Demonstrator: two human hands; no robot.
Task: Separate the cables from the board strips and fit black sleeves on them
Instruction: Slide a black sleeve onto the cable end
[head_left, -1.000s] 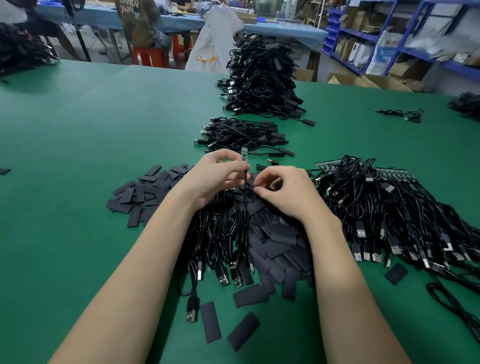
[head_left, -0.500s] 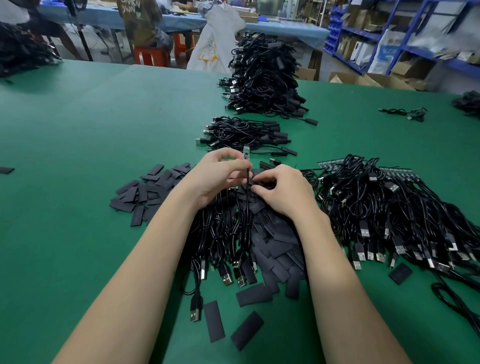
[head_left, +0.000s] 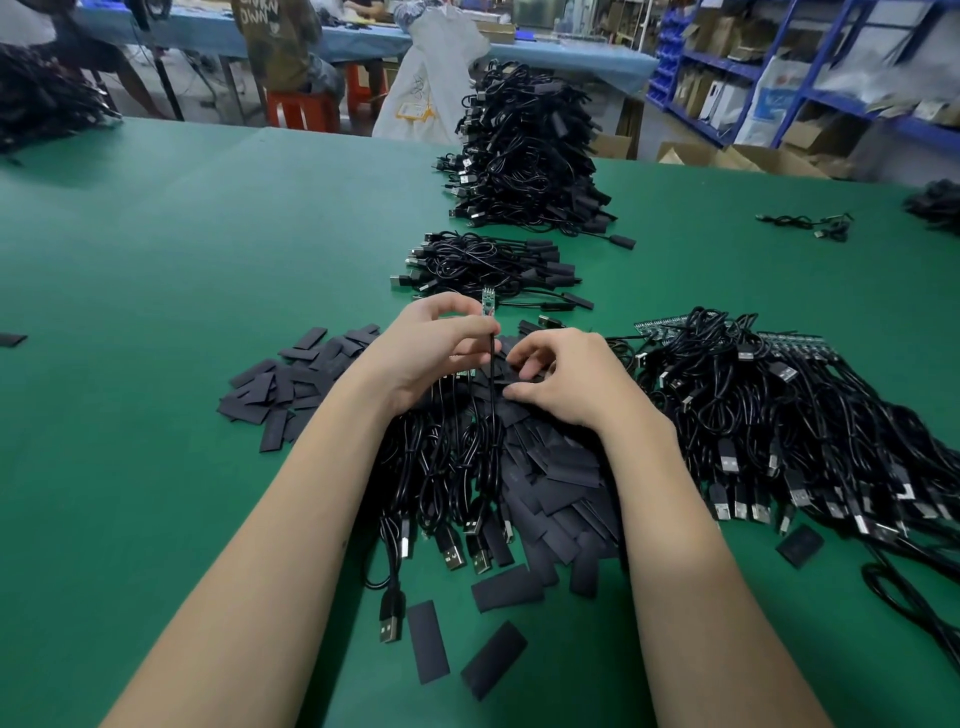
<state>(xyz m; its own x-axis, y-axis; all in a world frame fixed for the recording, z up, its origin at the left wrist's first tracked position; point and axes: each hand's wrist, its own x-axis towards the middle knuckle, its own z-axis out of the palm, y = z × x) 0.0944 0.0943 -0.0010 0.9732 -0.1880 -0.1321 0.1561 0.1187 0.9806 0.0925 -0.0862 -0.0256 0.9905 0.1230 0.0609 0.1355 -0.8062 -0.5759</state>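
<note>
Green table (head_left: 156, 291) fills most of the frame; blue shelves (head_left: 779, 78) with boxes at upper right, an orange stool (head_left: 301, 111) at upper centre.

Tall heap of finished cables (head_left: 524, 156) stands at upper centre, on the table's far edge. A lower bundle of cables (head_left: 483, 265) lies just below it in frame. At right of centre, a wide spread of cables on board strips (head_left: 779, 415), plugs fanned toward the lower right.

Centre: a loose pile of cables (head_left: 441, 457) under and between the two forearms, plugs pointing to the bottom of the frame. Beside it, touching, a heap of flat black sleeves (head_left: 556, 467). A second scatter of sleeves (head_left: 291, 379) at left of centre. Two stray sleeves near bottom centre.

Left hand (head_left: 431, 353), centre frame: fingers curled, thumb and forefinger pinching one cable (head_left: 491, 358) held upright, its small circuit board (head_left: 488, 301) sticking up above the fingers.

Right hand (head_left: 566, 379), just right of it: fingers curled down onto the sleeve heap, fingertips pinching at a single sleeve (head_left: 511, 371) beside the upright cable. Whether the sleeve is lifted clear, cannot tell.
</note>
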